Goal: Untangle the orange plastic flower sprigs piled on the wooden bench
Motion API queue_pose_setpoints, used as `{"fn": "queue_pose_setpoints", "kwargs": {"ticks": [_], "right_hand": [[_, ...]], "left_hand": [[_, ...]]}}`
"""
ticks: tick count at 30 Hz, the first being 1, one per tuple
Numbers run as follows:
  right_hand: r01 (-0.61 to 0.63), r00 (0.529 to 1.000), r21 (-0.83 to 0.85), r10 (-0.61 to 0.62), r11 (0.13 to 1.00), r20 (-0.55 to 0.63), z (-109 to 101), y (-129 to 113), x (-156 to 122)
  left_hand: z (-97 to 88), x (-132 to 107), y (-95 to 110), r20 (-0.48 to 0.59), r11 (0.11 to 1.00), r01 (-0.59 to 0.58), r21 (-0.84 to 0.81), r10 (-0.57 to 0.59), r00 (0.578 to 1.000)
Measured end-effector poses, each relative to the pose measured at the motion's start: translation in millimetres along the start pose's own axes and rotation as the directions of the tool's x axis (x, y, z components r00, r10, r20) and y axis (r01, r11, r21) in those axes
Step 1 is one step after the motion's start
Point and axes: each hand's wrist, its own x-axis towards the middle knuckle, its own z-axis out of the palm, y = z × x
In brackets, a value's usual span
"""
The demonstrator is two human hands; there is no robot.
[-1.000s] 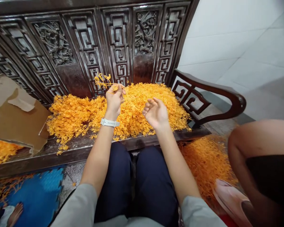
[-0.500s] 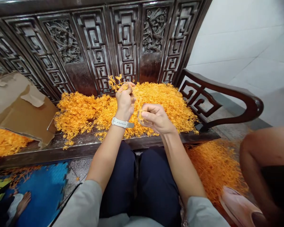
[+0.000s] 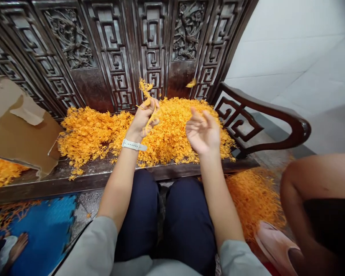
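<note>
My left hand (image 3: 142,119), with a white watch on the wrist, is closed around a thin orange flower sprig (image 3: 146,90) that sticks up above the fingers. My right hand (image 3: 203,132) is open beside it, palm up, fingers spread, holding nothing. A small orange piece (image 3: 191,82) is in the air above and between the hands. Both hands hover over a big heap of orange plastic flower pieces (image 3: 172,130) on a dark carved wooden bench (image 3: 97,176).
A torn cardboard box (image 3: 20,134) lies at the left of the bench with more orange pieces under it. Another orange pile (image 3: 253,199) lies on the floor at the right, next to another person's bare knee (image 3: 313,180) and pink slipper (image 3: 276,241). The bench armrest (image 3: 264,111) curves at the right.
My right hand, pinched on the sprig half a second ago, has opened and pulled away to the right. An orange piece now flies above the heap. My left hand keeps its grip.
</note>
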Motion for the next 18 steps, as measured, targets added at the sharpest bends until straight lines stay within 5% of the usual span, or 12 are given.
{"fn": "queue_pose_setpoints", "kwargs": {"ticks": [2,5,9,13,16,18], "right_hand": [[-0.119,0.972,-0.072,0.101,0.99,-0.213,-3.3,13.6,11.9],[-0.188,0.952,-0.149,0.143,0.971,-0.27,8.4,28.1,13.6],[-0.185,0.981,-0.264,0.162,0.946,-0.108,27.2,33.5,4.7],[0.031,0.999,-0.378,-0.033,0.925,0.003,27.5,32.3,3.5],[0.239,0.97,-0.507,-0.181,0.828,0.16,29.2,22.0,-0.4],[0.359,0.915,-0.432,-0.221,0.827,0.337,36.7,8.6,-13.5]], "left_hand": [[10.5,-3.6,-2.4,0.113,0.999,0.014,0.042,-0.019,0.993],[17.1,-5.2,-7.5,0.205,0.992,0.053,0.111,-0.075,0.976],[17.6,-2.8,-12.5,0.213,0.984,0.022,0.177,-0.06,0.975],[19.5,-0.1,-14.6,0.059,0.982,-0.023,0.187,0.012,0.998],[22.4,3.4,-15.8,-0.057,0.991,0.033,0.128,-0.026,0.998],[19.9,8.1,-16.2,-0.113,0.995,0.068,0.079,-0.059,0.992]]}}
